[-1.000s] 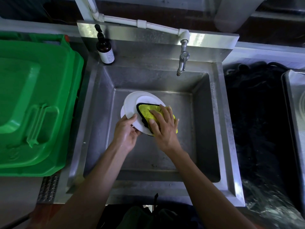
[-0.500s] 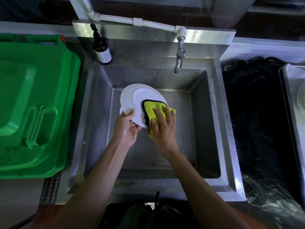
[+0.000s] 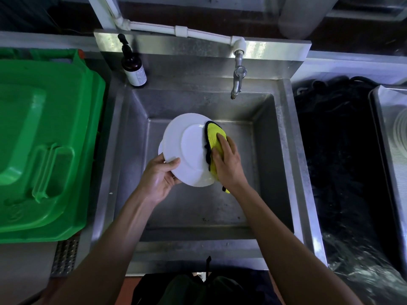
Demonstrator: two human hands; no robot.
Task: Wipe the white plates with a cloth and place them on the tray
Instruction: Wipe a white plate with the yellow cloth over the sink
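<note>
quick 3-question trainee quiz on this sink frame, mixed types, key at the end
1. True or false: the yellow cloth lies flat on the sink floor.
2. Which hand grips the white plate by its rim? A) left hand B) right hand C) neither
3. Fill in: the dark pump bottle stands at the sink's back ____ corner, as the person sees it.

Key:
1. False; the right hand presses it against the plate's right side, above the basin.
2. A
3. left
</note>
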